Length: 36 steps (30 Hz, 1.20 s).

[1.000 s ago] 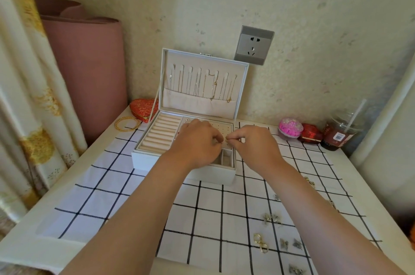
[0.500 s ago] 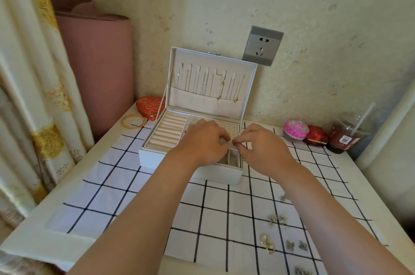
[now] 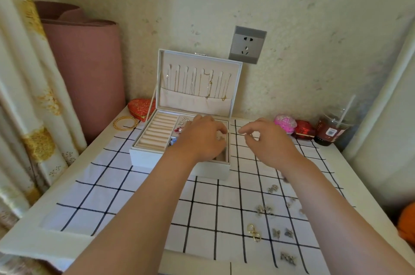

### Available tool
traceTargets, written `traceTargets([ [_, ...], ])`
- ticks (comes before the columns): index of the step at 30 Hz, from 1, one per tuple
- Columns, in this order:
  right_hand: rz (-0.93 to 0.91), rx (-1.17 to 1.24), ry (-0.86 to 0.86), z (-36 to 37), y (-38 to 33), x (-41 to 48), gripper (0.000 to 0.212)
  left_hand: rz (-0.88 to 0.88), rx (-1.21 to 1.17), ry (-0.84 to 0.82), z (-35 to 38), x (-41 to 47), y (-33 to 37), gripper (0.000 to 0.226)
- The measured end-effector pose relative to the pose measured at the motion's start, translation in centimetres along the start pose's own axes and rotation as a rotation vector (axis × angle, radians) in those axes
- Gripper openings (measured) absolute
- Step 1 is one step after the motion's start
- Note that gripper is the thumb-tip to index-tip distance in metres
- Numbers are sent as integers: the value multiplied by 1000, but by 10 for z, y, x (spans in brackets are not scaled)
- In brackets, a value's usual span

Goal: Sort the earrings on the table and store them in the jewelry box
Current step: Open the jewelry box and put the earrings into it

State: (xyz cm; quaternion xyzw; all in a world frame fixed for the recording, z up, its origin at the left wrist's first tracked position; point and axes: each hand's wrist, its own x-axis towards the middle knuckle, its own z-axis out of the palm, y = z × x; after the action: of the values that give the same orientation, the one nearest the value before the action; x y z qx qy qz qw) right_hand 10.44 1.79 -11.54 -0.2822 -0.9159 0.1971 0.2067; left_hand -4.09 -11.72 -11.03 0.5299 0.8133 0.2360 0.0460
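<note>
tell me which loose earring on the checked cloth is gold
The looped gold earring near the front of the cloth, just left of two greyish earrings; every other loose one looks silvery grey.

white jewelry box (image 3: pixel 152 157), lid (image 3: pixel 195 103) upright, pinned earrings (image 3: pixel 183 120) inside, loose earrings (image 3: pixel 265 210) scattered front-right of it

A white table (image 3: pixel 33 236) has a cloth with black squares (image 3: pixel 134 196) on it. At the back left corner lie a red heart-shaped box (image 3: pixel 140 108) and gold bangles (image 3: pixel 125 123), just beside each other. Near the back right corner a pink ball (image 3: pixel 284 122), a small red box (image 3: pixel 304 129) and a cup with a straw (image 3: pixel 330 133) sit in a row. A grey socket (image 3: pixel 247 45) is on the wall. A big pink roll (image 3: pixel 85 72) stands past the left edge, by a curtain (image 3: pixel 22 72). Something orange (image 3: pixel 407 223) shows past the right edge.
</note>
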Motion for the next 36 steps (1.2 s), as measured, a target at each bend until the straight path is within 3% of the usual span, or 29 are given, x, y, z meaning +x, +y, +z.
traceTargets([
  [5,102,-11,-62,-22,41,-21,26,125,-127,42,13,1,45,28],
  [11,202,-212,-178,-37,77,-44,26,134,-26,-261,50,3,85,24],
  [15,210,-269,-282,-36,89,-55,42,88,35,-377,70,10,97,29],
  [18,170,-345,-352,-32,91,-56,49,87,83,-369,85,12,107,31],
  [24,141,-428,-313,-29,93,-50,25,73,120,-294,99,15,120,24],
  [28,190,-321,-286,-34,95,-49,16,69,90,-233,107,15,119,26],
  [36,224,-161,-184,-47,94,-48,20,4,45,-183,117,14,129,17],
])
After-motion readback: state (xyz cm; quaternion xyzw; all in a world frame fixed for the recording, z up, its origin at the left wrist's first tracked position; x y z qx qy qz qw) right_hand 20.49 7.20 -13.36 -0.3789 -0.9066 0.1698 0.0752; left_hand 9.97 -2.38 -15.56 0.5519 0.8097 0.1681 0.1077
